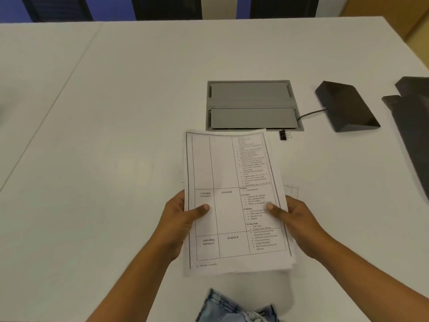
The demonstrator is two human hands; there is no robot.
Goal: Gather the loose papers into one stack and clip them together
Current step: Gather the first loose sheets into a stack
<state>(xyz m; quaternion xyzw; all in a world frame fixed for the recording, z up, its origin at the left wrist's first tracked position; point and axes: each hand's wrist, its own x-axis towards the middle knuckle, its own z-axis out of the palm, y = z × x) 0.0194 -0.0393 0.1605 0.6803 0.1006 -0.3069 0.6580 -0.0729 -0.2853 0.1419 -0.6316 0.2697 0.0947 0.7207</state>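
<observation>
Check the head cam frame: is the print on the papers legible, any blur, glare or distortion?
Head view: on the paper stack the headings ENGLISH and SCIENCE read, the small bullets near its far end blur out; no glare, light soft and even; the table seam at left bows slightly, wide-angle; the binder clip is small but recognisable.

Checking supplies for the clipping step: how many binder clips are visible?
1. The binder clip lies on the table just beyond the far right corner of the paper stack, untouched. More could hide under it.
</observation>
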